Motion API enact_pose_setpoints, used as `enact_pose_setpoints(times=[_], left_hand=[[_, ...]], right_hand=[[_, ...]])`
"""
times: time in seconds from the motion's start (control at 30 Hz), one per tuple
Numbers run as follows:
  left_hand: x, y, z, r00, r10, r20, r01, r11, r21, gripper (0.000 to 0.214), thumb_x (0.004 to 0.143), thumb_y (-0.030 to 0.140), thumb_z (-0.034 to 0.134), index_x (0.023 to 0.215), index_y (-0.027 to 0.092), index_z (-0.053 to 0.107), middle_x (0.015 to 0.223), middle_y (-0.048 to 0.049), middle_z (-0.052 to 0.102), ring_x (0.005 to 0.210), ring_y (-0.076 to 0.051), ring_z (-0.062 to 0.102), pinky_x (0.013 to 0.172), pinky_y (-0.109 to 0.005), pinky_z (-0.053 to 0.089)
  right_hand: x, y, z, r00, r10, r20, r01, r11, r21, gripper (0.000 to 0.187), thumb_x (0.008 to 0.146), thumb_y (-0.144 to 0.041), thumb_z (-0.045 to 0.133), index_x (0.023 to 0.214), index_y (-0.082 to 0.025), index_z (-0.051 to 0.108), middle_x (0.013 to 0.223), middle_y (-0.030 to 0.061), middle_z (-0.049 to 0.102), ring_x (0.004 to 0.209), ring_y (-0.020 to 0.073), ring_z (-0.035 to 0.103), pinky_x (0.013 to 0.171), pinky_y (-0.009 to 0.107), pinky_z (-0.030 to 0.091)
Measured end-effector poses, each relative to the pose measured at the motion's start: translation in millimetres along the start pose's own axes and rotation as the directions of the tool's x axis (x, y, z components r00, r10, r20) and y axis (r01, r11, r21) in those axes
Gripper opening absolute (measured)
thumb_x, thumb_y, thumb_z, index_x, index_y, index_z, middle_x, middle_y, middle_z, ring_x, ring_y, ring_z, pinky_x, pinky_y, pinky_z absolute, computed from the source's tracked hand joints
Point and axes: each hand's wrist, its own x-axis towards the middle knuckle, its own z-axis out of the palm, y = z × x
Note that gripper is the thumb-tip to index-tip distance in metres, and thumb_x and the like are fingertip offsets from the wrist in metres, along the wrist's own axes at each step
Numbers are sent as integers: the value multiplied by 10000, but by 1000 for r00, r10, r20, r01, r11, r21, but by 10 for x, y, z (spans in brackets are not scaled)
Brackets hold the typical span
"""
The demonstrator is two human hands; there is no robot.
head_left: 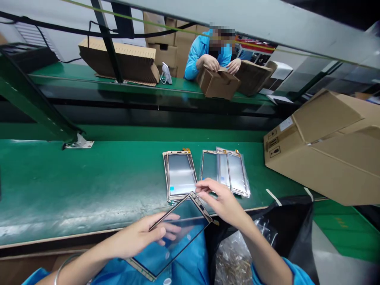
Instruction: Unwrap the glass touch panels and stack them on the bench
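My left hand [148, 233] grips a clear glass touch panel [184, 233] with a dark border by its left edge, its fingers showing through the glass. The panel is tilted in front of my body, one corner toward the bench. At that upper corner is my right hand [221, 200], thumb and forefinger drawn together in a pinch. Whether they hold the corner or something thin there, I cannot tell. Beyond my hands lies a stack of touch panels [181, 172] with an orange flex tail. Right of it, more panels [234, 174] overlap, some in clear wrap.
A large cardboard box [323, 146] stands right on the green bench [89, 190]. Below, a black bag [292, 221] holds crumpled clear plastic [234, 257]. A metal post [41, 99] rises at left. Across the bench, a co-worker's hands [210, 62] rest on a carton [219, 83].
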Motion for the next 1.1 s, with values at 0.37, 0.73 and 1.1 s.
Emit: enact_pose_setpoints(times=[0.37, 0.73, 1.1], left_hand=[[-71, 161, 84, 999, -41, 33, 34, 981, 189, 458, 940, 398, 465, 1352, 197, 470, 1333, -125, 575, 1142, -256, 596, 915, -370, 488], [54, 92, -163, 998, -59, 22, 60, 997, -41, 524, 902, 440, 538, 1346, 177, 449, 1271, -198, 606, 1094, -292, 630, 879, -409, 503], [-66, 270, 9, 997, -82, 6, 80, 982, 170, 413, 920, 373, 507, 1288, 189, 541, 1191, -131, 669, 1062, -250, 637, 892, -368, 499]], right_hand=[[87, -270, -164, 923, -155, 353, 252, 935, -249, 190, 970, -182, 385, 867, -179, 544, 831, 27, 569, 732, 131, 516, 646, 255, 424], [-207, -158, -168, 959, -285, 15, 271, 893, -359, 124, 927, -126, 433, 882, -195, 526, 955, 66, 567, 831, 154, 572, 676, 264, 479], [108, -234, -100, 932, -220, 286, 314, 885, -343, 172, 958, -175, 398, 857, -180, 537, 946, 61, 551, 785, 140, 523, 633, 257, 428]])
